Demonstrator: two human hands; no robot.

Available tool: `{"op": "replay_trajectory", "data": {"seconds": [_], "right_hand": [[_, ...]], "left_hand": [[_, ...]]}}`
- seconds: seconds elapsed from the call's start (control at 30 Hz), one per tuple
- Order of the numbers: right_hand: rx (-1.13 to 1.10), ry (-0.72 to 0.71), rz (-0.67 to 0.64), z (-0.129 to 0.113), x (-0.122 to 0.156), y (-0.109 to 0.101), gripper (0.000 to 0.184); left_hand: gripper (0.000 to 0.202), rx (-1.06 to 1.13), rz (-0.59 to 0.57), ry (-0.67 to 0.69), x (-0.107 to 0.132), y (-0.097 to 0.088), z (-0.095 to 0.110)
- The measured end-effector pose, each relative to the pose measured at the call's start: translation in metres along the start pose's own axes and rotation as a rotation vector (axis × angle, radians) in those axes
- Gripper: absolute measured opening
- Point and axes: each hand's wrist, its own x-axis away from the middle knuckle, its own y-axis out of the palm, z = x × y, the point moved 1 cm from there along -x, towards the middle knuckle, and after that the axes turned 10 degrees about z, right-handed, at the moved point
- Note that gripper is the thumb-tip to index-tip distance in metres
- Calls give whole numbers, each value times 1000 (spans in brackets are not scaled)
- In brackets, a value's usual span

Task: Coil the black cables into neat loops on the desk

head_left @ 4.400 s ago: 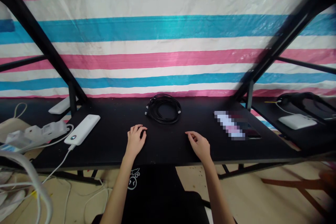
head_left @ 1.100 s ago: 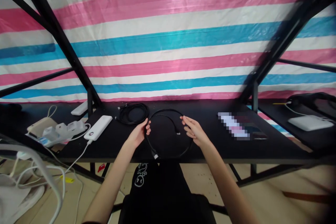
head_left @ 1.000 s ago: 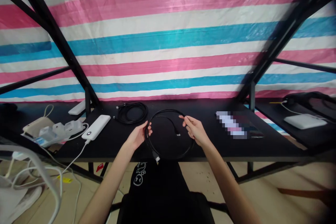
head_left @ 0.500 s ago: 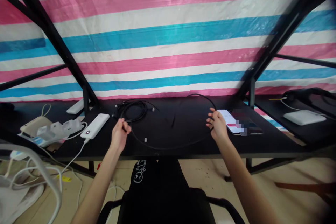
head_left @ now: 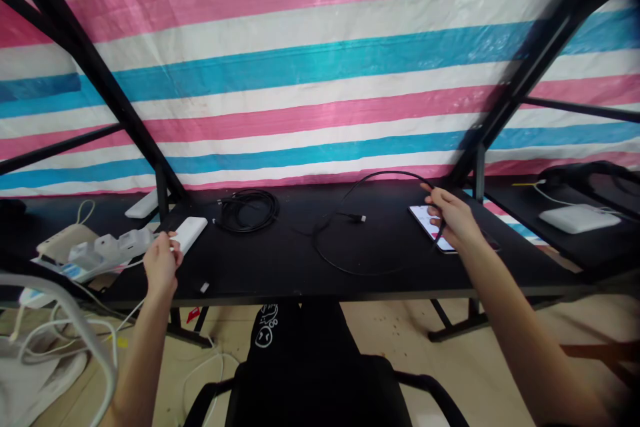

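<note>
Holding the black cable (head_left: 380, 174) pinched in your right grip (head_left: 450, 217), you have it just above the phone (head_left: 424, 217), which lies on the surface (head_left: 280, 260) beneath that grip. Left of the grip the cable arcs up, then drops into a loose loop on the surface, with one plug (head_left: 358, 217) lying free. Your left grip (head_left: 161, 263) is curled against the near end of the power bank (head_left: 193, 230); whether it pinches anything cannot be told. A small plug (head_left: 204, 287) lies just right of it, not inserted. Judgement: the cable lies uncoiled, and no connection shows at either device. A coiled bundle (head_left: 249, 209) sits beyond, between both grips, with neither touching it.
</note>
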Motion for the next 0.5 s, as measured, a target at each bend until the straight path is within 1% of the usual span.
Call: {"op": "replay_trajectory", "data": {"seconds": [0.13, 0.2, 0.3, 0.37, 0.5], "right_hand": [[118, -108, -171, -1, 10, 18, 38], [172, -175, -218, 0, 12, 24, 43], [215, -248, -224, 4, 13, 30, 48], [221, -265, -211, 6, 13, 35, 51], [215, -321, -222, 5, 19, 45, 52]], "left_hand": [[25, -285, -142, 69, 3, -1, -20], [25, -392, -179, 115, 5, -3, -27], [21, -524, -203, 186, 11, -5, -33], [16, -591, -208, 223, 16, -4, -36], [11, -633, -186, 298, 19, 3, -41]]}}
